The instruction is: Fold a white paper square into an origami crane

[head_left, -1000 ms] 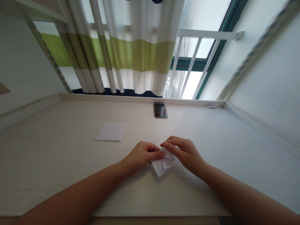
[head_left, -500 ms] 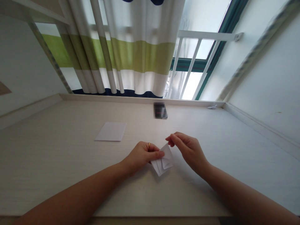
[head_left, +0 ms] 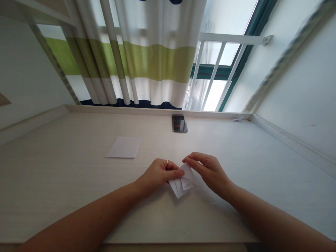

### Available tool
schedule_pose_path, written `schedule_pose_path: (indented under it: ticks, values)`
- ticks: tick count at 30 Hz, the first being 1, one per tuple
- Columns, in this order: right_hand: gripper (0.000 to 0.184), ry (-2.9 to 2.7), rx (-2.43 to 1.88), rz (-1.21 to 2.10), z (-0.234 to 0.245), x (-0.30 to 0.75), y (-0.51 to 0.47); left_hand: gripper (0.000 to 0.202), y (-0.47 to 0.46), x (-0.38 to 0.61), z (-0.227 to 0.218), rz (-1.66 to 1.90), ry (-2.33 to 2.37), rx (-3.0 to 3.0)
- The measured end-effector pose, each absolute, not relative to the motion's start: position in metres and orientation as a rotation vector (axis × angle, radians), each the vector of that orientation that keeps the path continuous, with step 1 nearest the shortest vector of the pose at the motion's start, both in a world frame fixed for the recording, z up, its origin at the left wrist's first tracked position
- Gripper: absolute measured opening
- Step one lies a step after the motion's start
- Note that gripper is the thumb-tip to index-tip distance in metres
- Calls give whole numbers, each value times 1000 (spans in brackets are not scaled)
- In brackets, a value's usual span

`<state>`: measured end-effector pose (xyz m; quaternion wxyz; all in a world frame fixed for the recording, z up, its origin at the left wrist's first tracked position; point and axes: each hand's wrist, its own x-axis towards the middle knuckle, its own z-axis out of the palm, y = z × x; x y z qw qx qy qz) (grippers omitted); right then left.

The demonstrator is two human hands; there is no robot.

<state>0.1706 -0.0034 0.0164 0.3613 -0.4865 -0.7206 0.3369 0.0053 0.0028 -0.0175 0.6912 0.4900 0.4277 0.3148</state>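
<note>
A small piece of folded white paper [head_left: 187, 176], with several layers and creases, is held above the near part of the pale table. My left hand [head_left: 164, 173] grips its left side, the thumb pressed flat on top and the other fingers curled beneath. A ring circles one finger of that hand. At the paper's upper corner, my right hand [head_left: 206, 166] pinches with thumb and forefinger; the fingertips appear to touch the corner. The right hand's other fingers are partly hidden.
Flat on the table [head_left: 78, 168] to the left lies a square stack of white paper [head_left: 124, 147]. A dark, blurred-out item [head_left: 179, 123] rests near the back ledge. Some small white scrap [head_left: 238, 119] sits in the far right corner. Behind are a striped curtain [head_left: 157, 63] and a white railing [head_left: 231, 38].
My right hand has come down and slightly left, its fingertips now at the paper's upper corner. My left hand and the folded paper have hardly moved.
</note>
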Motion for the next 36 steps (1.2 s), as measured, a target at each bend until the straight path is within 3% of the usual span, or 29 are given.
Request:
schedule_pose_path:
  ticks: [8, 16, 36]
  values:
    - [23, -1691, -1301, 759, 16, 177, 5, 25, 3, 5, -18, 708, 968, 1113]
    - [14, -1863, -1242, 1169, 12, 169, 1, 29, 3, 4, -18, 738, 948, 1106]
    - [16, -1889, -1208, 1067, 15, 174, 3, 22, 1, 4, -15, 706, 922, 1124]
